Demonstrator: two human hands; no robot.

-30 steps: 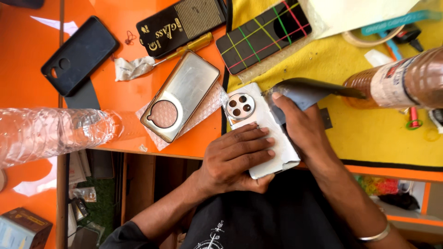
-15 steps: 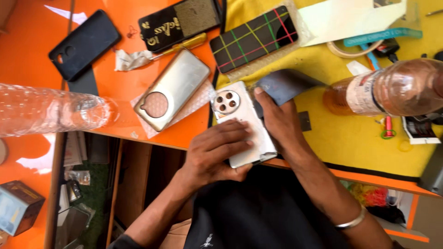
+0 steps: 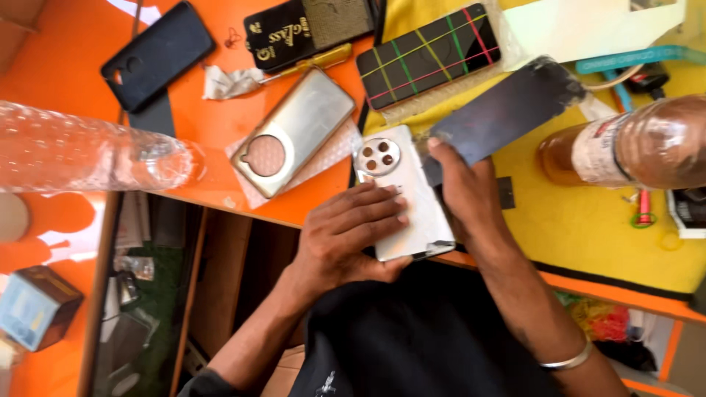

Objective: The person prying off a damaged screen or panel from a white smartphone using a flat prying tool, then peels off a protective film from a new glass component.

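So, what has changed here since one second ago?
The right hand has lifted the dark panel further off the white phone, swinging it up to the right. The left hand still presses the phone down. The silver case and bottles stayed put.

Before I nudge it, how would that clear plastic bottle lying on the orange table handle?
The clear plastic bottle lies on its side and looks empty, so it is probably light and apt to roll. Its thin ribbed wall would likely flex. It reaches the orange table edge, so it could drop off.
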